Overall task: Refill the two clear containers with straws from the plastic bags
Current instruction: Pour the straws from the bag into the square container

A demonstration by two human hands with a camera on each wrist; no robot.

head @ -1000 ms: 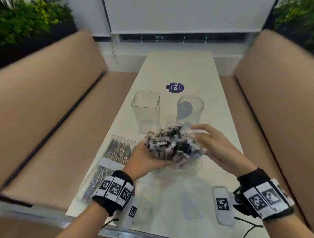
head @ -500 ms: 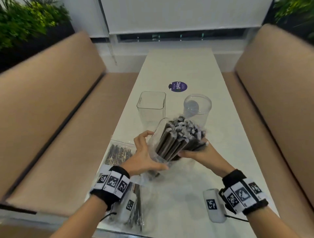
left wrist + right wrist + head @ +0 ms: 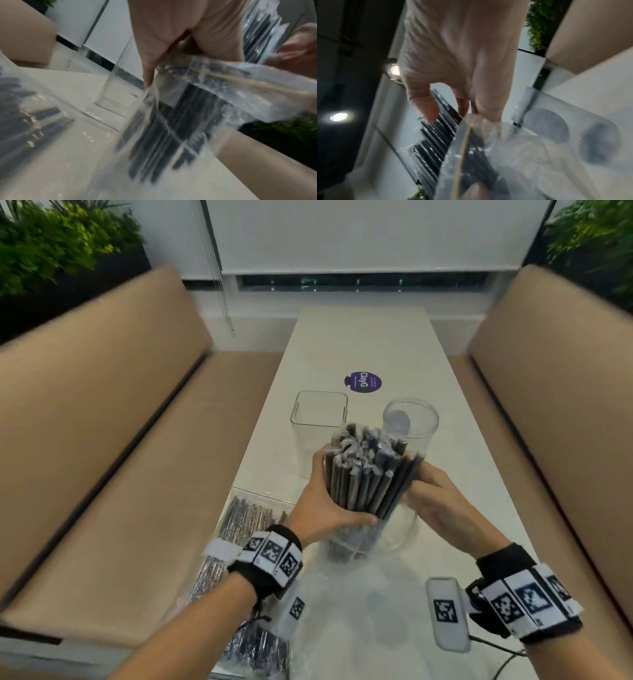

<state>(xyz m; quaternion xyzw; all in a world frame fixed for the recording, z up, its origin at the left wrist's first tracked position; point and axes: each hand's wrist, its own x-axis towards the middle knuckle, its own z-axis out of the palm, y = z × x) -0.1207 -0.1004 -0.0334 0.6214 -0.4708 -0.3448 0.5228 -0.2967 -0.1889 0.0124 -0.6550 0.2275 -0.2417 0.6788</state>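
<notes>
A thick bundle of black wrapped straws (image 3: 368, 474) stands nearly upright over the table, its lower end still inside a clear plastic bag (image 3: 370, 539). My left hand (image 3: 329, 494) grips the bundle from the left, thumb across its front. My right hand (image 3: 423, 484) holds it from the right, with the thumb on the straws (image 3: 436, 135). The bag (image 3: 171, 128) shows blurred in the left wrist view. Just beyond stand the square clear container (image 3: 318, 419) and the round clear container (image 3: 412, 419), both without straws.
More bags of straws (image 3: 248, 518) lie on the white table (image 3: 359, 337) at its near left edge, under my left forearm. A purple sticker (image 3: 363, 381) lies past the containers. Tan benches (image 3: 102, 457) flank the table on both sides.
The bundle has swung from lying low between my hands to standing upright, with more of the straws out of the bag. Both hands now clasp its sides.
</notes>
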